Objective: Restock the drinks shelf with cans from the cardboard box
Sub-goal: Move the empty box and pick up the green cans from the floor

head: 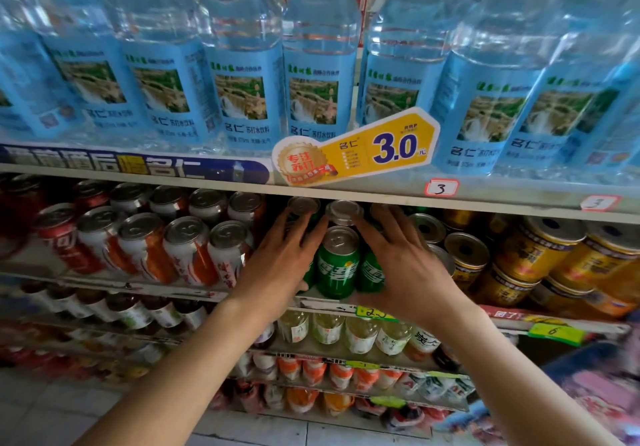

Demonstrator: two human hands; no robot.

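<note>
Both hands, left hand (282,255) and right hand (403,260), press straight-fingered, holding nothing, either side of green cans (337,265) on the drinks shelf (346,301), apparently straightening them; next likely fetching more cans.

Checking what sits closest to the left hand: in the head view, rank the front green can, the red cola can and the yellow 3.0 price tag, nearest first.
From the left hand:
1. Front green can, just to its right, beside the fingers.
2. Yellow 3.0 price tag, above on the shelf edge.
3. Red cola can, far left on the same shelf.
</note>
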